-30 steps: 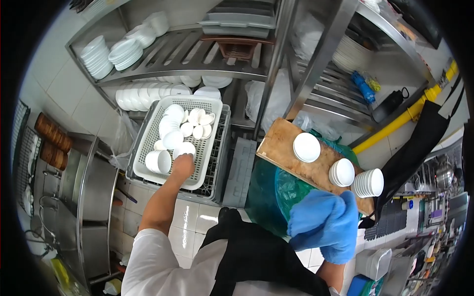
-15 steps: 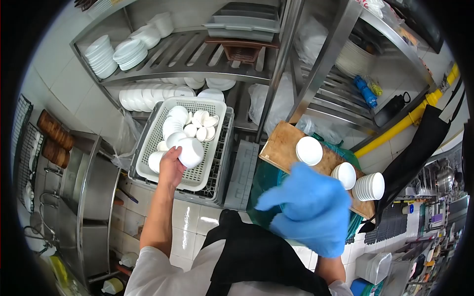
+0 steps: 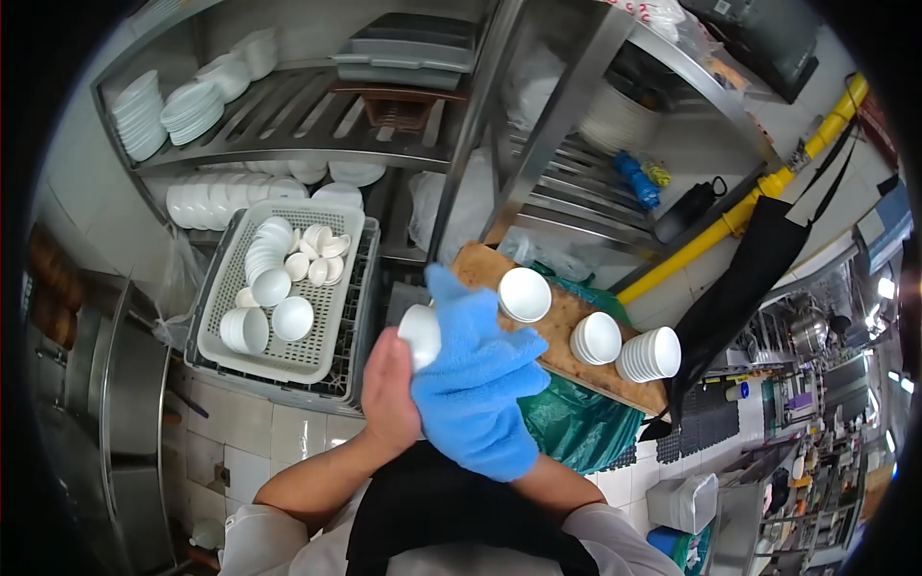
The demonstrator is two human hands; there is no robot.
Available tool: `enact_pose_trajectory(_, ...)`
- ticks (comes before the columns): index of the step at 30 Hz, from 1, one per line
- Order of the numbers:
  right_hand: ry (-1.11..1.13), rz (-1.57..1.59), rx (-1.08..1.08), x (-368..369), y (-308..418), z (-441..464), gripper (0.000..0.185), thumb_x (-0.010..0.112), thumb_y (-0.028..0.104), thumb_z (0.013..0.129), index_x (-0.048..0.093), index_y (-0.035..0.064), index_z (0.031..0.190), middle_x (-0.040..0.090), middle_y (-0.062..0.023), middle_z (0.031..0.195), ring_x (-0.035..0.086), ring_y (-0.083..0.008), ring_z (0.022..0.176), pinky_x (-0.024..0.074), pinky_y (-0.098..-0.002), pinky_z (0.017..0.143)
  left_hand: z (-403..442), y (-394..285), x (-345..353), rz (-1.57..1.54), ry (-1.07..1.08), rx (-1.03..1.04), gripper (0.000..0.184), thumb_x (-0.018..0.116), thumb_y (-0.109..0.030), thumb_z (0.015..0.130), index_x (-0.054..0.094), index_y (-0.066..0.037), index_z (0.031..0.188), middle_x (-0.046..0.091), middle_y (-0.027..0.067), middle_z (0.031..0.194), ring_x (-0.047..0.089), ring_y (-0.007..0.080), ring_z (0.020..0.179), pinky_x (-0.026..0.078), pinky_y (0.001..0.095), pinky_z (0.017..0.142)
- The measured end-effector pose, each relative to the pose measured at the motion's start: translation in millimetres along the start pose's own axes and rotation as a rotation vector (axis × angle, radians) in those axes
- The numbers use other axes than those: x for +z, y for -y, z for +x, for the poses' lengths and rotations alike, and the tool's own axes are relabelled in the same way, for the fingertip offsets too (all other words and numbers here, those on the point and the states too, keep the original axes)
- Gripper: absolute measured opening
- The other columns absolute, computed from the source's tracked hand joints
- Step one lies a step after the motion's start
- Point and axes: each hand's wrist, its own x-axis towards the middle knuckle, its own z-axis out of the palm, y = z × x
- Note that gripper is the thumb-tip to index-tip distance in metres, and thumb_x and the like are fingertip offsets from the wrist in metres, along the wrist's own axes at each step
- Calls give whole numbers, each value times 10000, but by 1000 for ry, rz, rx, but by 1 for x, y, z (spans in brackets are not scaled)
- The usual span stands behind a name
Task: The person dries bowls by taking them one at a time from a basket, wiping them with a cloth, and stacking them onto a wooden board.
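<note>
My left hand [image 3: 392, 389] grips a small white bowl [image 3: 419, 336] in front of my apron. A blue cloth [image 3: 475, 389] is pressed against the bowl's right side. My right hand is covered by this cloth and holds it; only the right forearm [image 3: 557, 490] shows below. To the left, a pale plastic basket [image 3: 218, 288] contains white bowls [image 3: 292, 319] and small white dishes [image 3: 322, 271]. On the right, a wooden board [image 3: 565, 326] carries a white bowl or stack [image 3: 524, 294], a short bowl stack [image 3: 595, 338] and a taller, tilted one [image 3: 648, 355].
Metal shelving [image 3: 288, 158] at the back holds stacked white dishes [image 3: 139, 115] and grey lidded containers [image 3: 408, 50]. A green plastic bag [image 3: 586, 422] hangs below the board. Beyond it are a yellow pipe [image 3: 740, 216] and a hanging black apron [image 3: 740, 288]. A steel counter [image 3: 134, 422] stands left.
My left hand has brought the white bowl from over the basket to the cloth. My right hand has moved the cloth leftward onto the bowl. The view has shifted to the right.
</note>
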Motion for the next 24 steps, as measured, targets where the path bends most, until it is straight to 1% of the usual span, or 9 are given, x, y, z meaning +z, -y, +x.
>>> enact_pose_trajectory(2,-35,27,-16,0,-1,4,269,679,212,731,659,71,960,597,-111,1138,592,-224,963,440,-319,764,-1,-11,6,-169,132,62,403,314,-291,1053,527,49,1092,630,152,1000,591,240,846,467,337,817)
enact_pose_trajectory(4,-53,156,-73,-6,-10,14,262,669,220,750,661,68,963,596,-115,1163,592,-223,976,436,-319,768,2,-15,9,4,241,195,352,409,-271,1020,540,53,1066,627,133,838,590,207,718,474,327,691)
enact_pose_trajectory(6,-8,440,-163,-22,-22,27,383,693,246,698,634,62,1029,592,-121,1138,577,-256,975,398,-353,818,5,-11,-3,243,411,299,311,464,-243,995,570,46,1035,637,120,775,616,186,675,482,338,635)
enact_pose_trajectory(9,153,747,-204,-24,-48,33,512,731,250,590,606,55,1047,586,-127,1101,553,-295,948,374,-394,844,12,-5,-6,298,565,344,281,522,-224,958,582,43,1019,613,111,712,603,195,618,472,344,595)
enact_pose_trajectory(12,275,946,-98,-15,-56,35,567,768,225,510,582,50,1017,576,-124,1037,541,-320,913,384,-410,841,10,-6,-7,50,512,148,279,521,-231,971,595,36,1006,625,74,742,591,155,637,464,327,593)
enact_pose_trajectory(16,11,988,193,9,-39,10,518,797,191,467,558,52,906,578,-116,880,570,-338,792,434,-426,798,9,13,2,-529,176,-237,388,418,-311,1027,615,23,1004,630,34,837,555,92,750,450,260,672)
enact_pose_trajectory(20,127,764,229,-2,-34,-2,787,826,191,391,496,40,1089,552,-167,969,534,-358,891,414,-401,784,27,54,-9,-427,135,-228,398,362,-295,1048,595,27,1069,639,87,952,601,117,827,484,272,752)
enact_pose_trajectory(21,213,702,230,-3,-36,-3,906,833,190,358,464,36,1171,534,-180,1018,510,-367,938,394,-398,800,31,52,-4,-243,31,-115,401,424,-316,1011,612,22,1114,640,110,999,601,171,920,468,276,811)
enact_pose_trajectory(24,219,545,156,9,-42,-3,582,771,147,449,511,17,953,562,-188,870,564,-389,751,414,-438,686,30,46,-11,234,63,448,431,515,-345,957,604,5,1193,618,183,1118,595,291,1048,460,355,918)
